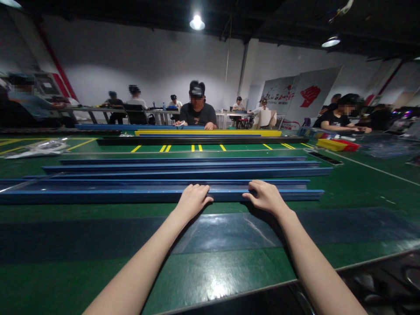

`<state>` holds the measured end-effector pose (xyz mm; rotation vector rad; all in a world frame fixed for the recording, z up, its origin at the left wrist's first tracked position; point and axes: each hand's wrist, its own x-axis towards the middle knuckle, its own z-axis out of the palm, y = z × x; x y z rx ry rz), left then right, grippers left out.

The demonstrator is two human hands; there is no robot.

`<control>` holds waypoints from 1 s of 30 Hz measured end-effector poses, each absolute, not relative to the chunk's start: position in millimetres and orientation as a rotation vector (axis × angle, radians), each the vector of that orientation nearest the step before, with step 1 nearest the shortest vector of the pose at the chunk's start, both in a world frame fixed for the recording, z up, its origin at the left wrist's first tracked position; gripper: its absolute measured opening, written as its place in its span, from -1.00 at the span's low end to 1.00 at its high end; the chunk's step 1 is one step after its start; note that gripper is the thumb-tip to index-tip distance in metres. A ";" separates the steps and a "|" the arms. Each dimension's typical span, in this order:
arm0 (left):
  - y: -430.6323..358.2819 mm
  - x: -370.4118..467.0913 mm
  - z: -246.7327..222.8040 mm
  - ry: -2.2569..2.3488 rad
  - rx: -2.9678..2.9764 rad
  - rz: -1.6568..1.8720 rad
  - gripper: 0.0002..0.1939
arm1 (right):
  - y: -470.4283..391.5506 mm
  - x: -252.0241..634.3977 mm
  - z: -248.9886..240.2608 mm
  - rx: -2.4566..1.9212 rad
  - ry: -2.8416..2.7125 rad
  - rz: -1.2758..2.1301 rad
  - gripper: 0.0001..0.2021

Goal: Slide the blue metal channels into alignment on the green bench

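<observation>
Both of my hands are on the nearest long blue channel strip point(131, 196), which lies across the green table. My left hand point(194, 197) grips its front wall near the middle, fingers curled over the top edge and thumb in front. To the right, my right hand point(263, 195) pinches the same wall, with its fingers bent over into the channel. Clear film point(157, 185) shows inside the channel toward the left. Closer to me, a wide transparent plastic strip point(226, 232) lies flat under my forearms.
Several more blue strips point(197, 172) lie just behind. Farther back are a black strip point(210, 141) and a yellow strip point(206, 132). A phone point(324, 157) and a yellow tray point(330, 145) are at right. Across the table sits a person point(197, 111); others sit beyond.
</observation>
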<state>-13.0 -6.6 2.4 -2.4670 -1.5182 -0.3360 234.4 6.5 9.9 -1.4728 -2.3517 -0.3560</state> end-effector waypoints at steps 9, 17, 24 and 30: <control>-6.8 -12.7 1.0 -1.568 -2.442 -0.380 -0.76 | 6.7 226.4 5.1 -1.416 -2.416 -0.380 -0.72; -8.2 -12.4 1.5 -1.603 -2.410 -0.385 -0.74 | 8.4 198.4 -1.7 -1.210 -2.431 -0.464 -0.78; -7.7 -12.3 1.9 -1.664 -2.416 -0.492 -0.73 | 7.8 196.6 1.4 -1.232 -2.432 -0.440 -0.81; -7.3 -12.6 2.6 -1.690 -2.375 -0.527 -0.73 | 7.9 196.4 4.1 -1.237 -2.451 -0.465 -0.81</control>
